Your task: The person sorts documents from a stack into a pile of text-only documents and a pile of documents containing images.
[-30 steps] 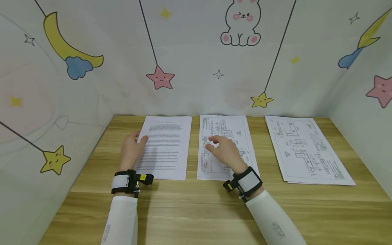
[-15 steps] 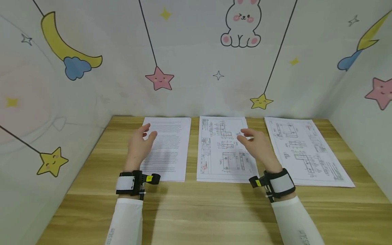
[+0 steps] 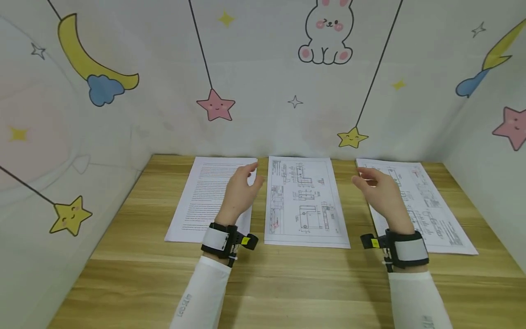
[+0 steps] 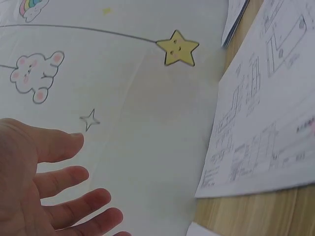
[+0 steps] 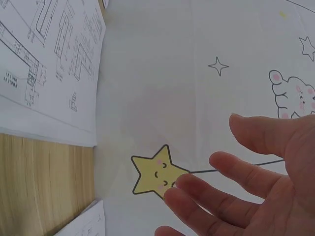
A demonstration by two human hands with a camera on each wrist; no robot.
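Three paper stacks lie along the back of the table. The left stack (image 3: 205, 196) bears printed text; the middle stack (image 3: 287, 201) and the right stack (image 3: 439, 214) show technical drawings. My left hand (image 3: 238, 192) hovers over the right side of the text stack, near the gap to the middle one, thumb and fingers apart. Over the left edge of the right stack is my right hand (image 3: 382, 196), its fingers loosely bent and holding nothing. In the left wrist view the left hand (image 4: 54, 187) has spread fingers. The right wrist view likewise shows the right hand (image 5: 246, 182) with nothing in it.
The wooden table (image 3: 296, 288) ends at a pale cloth backdrop (image 3: 263, 132) printed with cartoon stars, a moon and a rabbit. Side walls of similar cloth rise at left and right. Each wrist wears a strapped camera, such as the left wrist camera (image 3: 246, 241).
Both hands have moved to the right. My left hand has left the text stack's left edge and crossed over it; my right hand has gone from the middle stack to the right one.
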